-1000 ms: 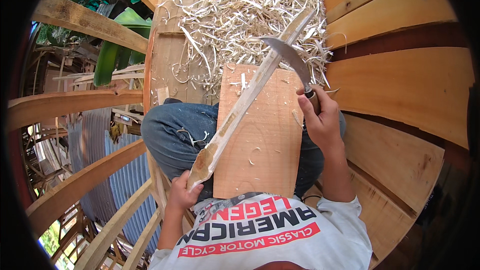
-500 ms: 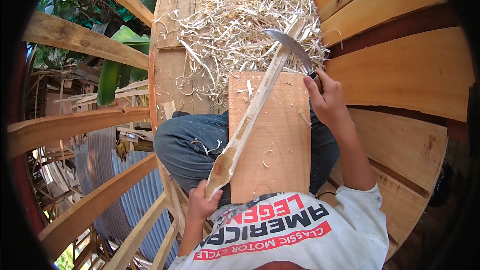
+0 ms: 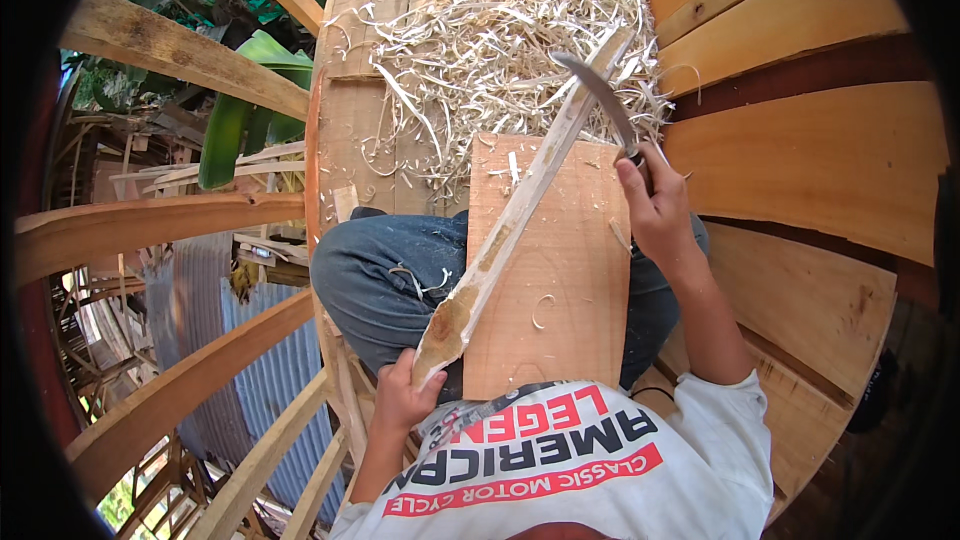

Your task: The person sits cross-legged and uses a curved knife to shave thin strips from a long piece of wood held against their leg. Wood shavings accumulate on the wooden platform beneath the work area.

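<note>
My left hand (image 3: 402,395) is closed around the near end of a long pale wooden stick (image 3: 522,208), which has a brown rough patch by that end. The stick slants away to the right, across a flat wooden board (image 3: 565,290) lying on my lap. In my right hand (image 3: 657,202) is the dark handle of a knife with a curved blade (image 3: 606,100). Its blade crosses over the far part of the stick, tip pointing left; whether the edge touches the wood I cannot tell.
Curled wood shavings (image 3: 510,50) lie heaped on the plank floor (image 3: 355,135) ahead, with a few on the board and my jeans. Wooden slats (image 3: 800,150) rise on the right. Open wooden rails (image 3: 160,225) run along the left, with corrugated sheets (image 3: 260,345) and a green leaf (image 3: 222,140) beyond.
The knife has turned a little steeper, and my right hand has drawn it slightly toward me. My left hand keeps its hold on the stick. The whole view has shifted slightly.
</note>
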The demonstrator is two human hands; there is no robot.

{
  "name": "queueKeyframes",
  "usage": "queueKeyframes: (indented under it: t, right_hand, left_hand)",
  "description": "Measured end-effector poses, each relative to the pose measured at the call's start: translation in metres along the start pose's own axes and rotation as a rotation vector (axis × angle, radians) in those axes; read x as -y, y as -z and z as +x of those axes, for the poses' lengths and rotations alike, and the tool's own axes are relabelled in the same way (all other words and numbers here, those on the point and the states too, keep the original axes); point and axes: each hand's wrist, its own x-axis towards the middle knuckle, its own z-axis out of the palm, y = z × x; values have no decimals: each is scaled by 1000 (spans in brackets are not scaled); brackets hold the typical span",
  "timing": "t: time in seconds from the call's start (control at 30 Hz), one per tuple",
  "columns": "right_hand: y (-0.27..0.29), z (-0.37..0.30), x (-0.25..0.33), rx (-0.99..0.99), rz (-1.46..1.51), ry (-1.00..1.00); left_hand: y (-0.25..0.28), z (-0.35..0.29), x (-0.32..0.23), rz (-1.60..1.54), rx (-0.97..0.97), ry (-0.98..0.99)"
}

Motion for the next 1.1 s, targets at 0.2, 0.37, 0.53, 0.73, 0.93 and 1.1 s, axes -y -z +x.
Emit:
queueKeyframes:
  t: [0.2,0.37,0.53,0.73,0.93,1.1]
  right_hand:
    - [-2,4,-11,-44,-66,128]
    - [14,41,-30,-179,399,-207]
    - [-1,-6,0,21,-50,292]
    - [-13,-19,-15,15,192,-32]
    - [-24,-48,-22,68,144,5]
    - [-20,-58,-15,143,54,85]
  left_hand:
    - [-2,1,-5,26,-24,-1]
    - [-6,-6,7,-6,-54,-14]
    - [-6,-3,4,0,-66,-27]
    - [-13,-3,2,5,-130,-32]
    - [-17,-2,7,66,-151,-61]
    - [-17,-4,1,69,-159,-32]
